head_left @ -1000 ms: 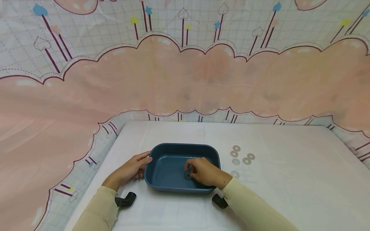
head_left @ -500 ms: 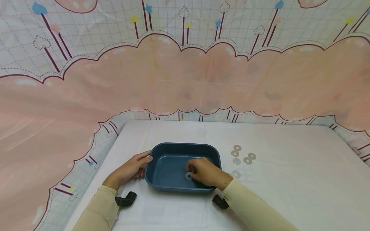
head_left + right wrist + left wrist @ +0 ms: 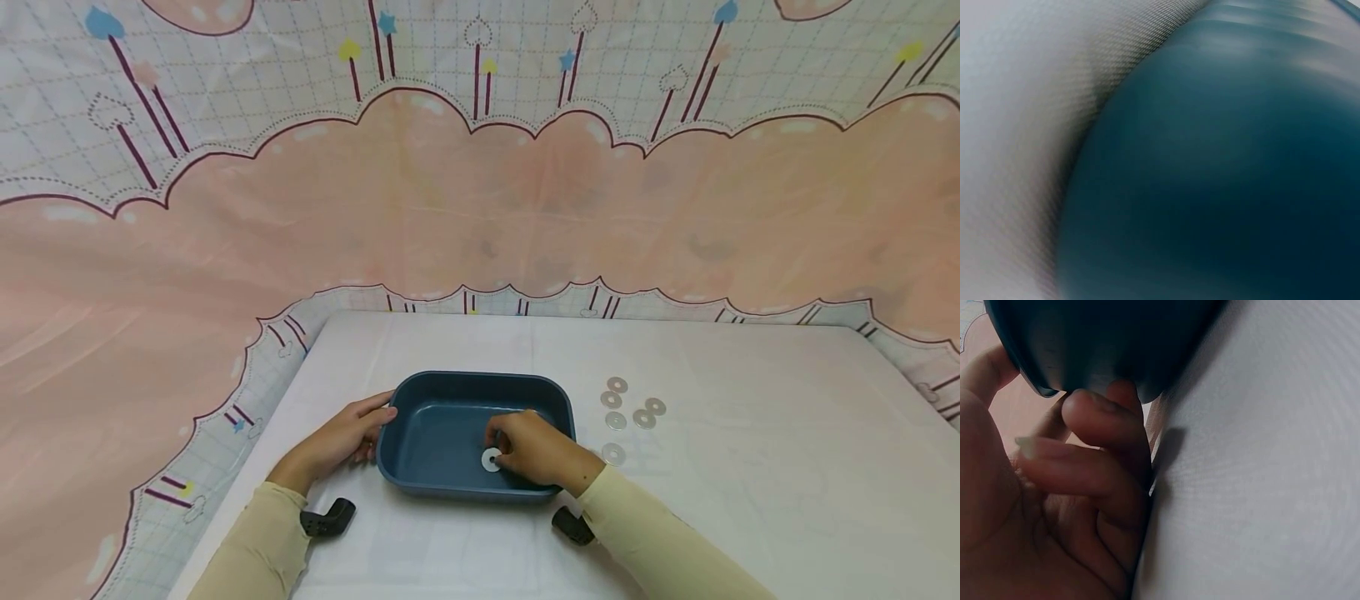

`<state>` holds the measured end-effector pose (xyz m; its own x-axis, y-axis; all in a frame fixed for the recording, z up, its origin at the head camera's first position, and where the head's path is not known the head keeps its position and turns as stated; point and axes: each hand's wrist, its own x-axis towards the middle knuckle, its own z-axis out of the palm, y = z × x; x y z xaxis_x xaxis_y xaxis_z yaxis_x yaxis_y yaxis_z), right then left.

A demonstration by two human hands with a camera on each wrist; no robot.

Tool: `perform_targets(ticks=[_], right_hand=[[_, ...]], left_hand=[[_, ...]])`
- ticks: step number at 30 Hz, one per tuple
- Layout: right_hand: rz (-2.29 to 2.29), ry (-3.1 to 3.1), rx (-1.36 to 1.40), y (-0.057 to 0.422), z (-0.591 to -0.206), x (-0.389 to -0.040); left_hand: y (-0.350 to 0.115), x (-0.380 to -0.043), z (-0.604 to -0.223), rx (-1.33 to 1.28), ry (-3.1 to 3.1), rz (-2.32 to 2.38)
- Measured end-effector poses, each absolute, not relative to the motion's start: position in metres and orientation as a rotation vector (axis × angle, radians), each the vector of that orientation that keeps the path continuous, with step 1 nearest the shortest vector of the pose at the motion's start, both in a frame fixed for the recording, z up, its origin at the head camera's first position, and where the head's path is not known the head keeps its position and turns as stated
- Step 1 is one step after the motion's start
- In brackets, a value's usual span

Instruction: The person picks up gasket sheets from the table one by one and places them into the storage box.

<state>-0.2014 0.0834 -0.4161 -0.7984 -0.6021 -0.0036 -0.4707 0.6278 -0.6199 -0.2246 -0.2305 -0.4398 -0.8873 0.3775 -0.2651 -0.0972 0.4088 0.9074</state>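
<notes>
A dark blue rectangular plastic basin (image 3: 431,450) stands on the white table. At its left end my left hand (image 3: 341,437) holds the rim, the thumb over the edge and the other fingers against the outer wall. In the left wrist view, curled fingers (image 3: 1100,425) touch the underside of the basin's wall (image 3: 1097,344). My right hand (image 3: 536,450) reaches inside over the right half and pinches a pale flat washer (image 3: 490,460) near the basin floor; part of the washer is hidden by the thumb. The right wrist view shows only the basin's outer wall (image 3: 1210,156).
Several flat metal washers lie loose right of the basin, among them a far one (image 3: 617,384), an overlapping pair's right one (image 3: 656,406) and a near one (image 3: 613,454). A patterned curtain (image 3: 480,200) hangs behind the white table (image 3: 750,450).
The washer at my right fingertips has turned from dark to bright, its face and hole now showing more. Both hands have stayed almost in place.
</notes>
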Motion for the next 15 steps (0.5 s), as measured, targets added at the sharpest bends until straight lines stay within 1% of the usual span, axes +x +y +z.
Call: perform_targets(ticks=[15], right_hand=[[-0.918,2.648,-0.892,0.0849,-0.4176,-0.2020]], left_hand=[[-0.2317,-0.2271,-0.4425,0.276,2.228,1.498]])
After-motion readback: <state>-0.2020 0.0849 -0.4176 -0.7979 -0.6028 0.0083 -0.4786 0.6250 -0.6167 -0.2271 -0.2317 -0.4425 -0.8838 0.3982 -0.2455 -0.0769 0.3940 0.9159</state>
